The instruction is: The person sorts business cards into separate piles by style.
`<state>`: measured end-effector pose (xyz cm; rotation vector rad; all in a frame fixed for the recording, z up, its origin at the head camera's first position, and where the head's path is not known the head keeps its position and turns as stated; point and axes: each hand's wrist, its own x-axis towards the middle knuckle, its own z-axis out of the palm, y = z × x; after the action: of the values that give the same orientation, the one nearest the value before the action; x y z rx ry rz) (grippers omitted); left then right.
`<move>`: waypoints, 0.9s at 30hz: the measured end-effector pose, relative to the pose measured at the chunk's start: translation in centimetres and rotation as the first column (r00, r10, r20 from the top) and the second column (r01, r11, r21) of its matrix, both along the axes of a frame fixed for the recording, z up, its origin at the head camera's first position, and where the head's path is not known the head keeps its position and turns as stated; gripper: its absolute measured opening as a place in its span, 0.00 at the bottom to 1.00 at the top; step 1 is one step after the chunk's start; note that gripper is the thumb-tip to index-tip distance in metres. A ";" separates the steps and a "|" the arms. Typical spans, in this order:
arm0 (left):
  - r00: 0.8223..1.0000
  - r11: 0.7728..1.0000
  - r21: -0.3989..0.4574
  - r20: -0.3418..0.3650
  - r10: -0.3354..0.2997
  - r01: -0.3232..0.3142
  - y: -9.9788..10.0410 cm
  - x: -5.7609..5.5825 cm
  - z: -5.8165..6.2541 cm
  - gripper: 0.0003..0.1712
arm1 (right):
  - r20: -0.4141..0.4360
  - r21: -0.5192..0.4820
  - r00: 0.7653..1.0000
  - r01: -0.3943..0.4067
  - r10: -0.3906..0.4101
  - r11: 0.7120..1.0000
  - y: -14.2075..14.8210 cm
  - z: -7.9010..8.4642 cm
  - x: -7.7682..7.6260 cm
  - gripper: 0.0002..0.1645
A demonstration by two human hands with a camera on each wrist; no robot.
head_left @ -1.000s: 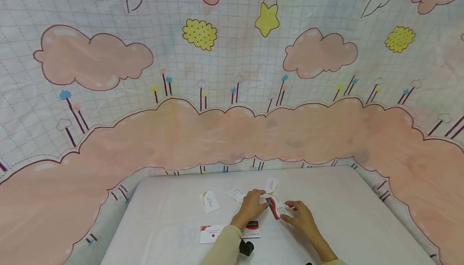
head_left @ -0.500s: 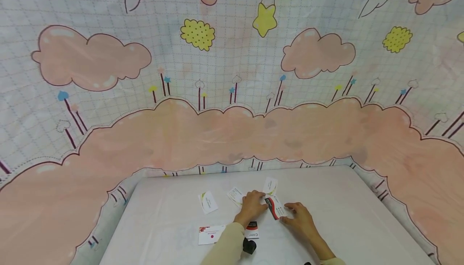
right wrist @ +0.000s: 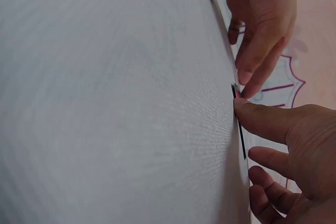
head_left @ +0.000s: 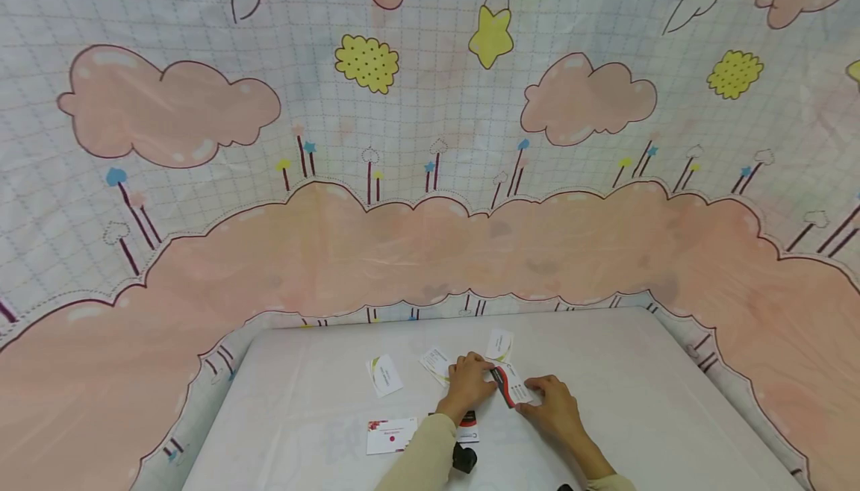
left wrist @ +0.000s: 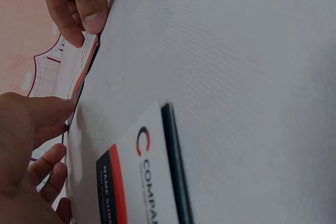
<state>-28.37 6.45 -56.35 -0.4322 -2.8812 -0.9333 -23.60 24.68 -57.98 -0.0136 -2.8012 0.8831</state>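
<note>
A white business card (head_left: 516, 384) with a black and red curved band lies slanted between the two hands on the white table. My left hand (head_left: 463, 386) pinches its left side between thumb and fingers. At the right side, the thumb and fingers of my right hand (head_left: 556, 406) grip the edge and lower corner. Seen nearly edge-on, the card is a thin strip in both wrist views. A stack of black, red and white business cards (left wrist: 144, 171) marked "COMPANY" sits close by in the left wrist view; the left forearm partly covers it in the head view.
White and green cards lie farther back: one at left (head_left: 384, 375), one beside the left hand (head_left: 435, 363), one behind the held card (head_left: 499, 343). A white card with red print (head_left: 392, 436) lies left of the forearm. A patterned curtain (head_left: 430, 252) rises behind the table.
The card has settled flatter and lines up between the hands. The right hand's fingers have shifted slightly along its edge; the left hand keeps nearly the same place.
</note>
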 end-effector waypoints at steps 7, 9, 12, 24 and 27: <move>0.999 0.999 -0.004 -0.004 0.040 -0.040 0.0 0.0 -0.1 0.16 | -0.008 -0.001 1.000 0.005 -0.005 1.000 -0.3 -0.3 -0.1 0.27; 0.999 0.999 0.002 0.007 0.047 -0.047 0.0 -0.1 -0.2 0.15 | -0.017 -0.001 1.000 0.003 -0.003 1.000 -0.4 -0.3 -0.2 0.26; 0.998 0.999 0.019 0.022 0.051 -0.051 -0.1 -0.2 -0.4 0.14 | -0.012 -0.002 1.000 0.010 -0.010 1.000 -0.5 -0.3 -0.1 0.26; 0.998 0.990 0.124 -0.003 -0.059 0.059 -1.5 -0.6 -0.8 0.14 | -0.003 0.012 1.000 0.002 -0.002 1.000 -0.5 0.5 0.5 0.24; 0.994 0.987 0.146 0.077 -0.072 0.061 -1.6 -0.7 -0.3 0.14 | 0.023 0.018 1.000 0.001 -0.001 1.000 -0.4 0.5 0.6 0.23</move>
<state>-29.06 4.84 -56.68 -0.4910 -2.8615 -1.1869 -23.02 24.24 -57.48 -0.0224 -2.8304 0.8629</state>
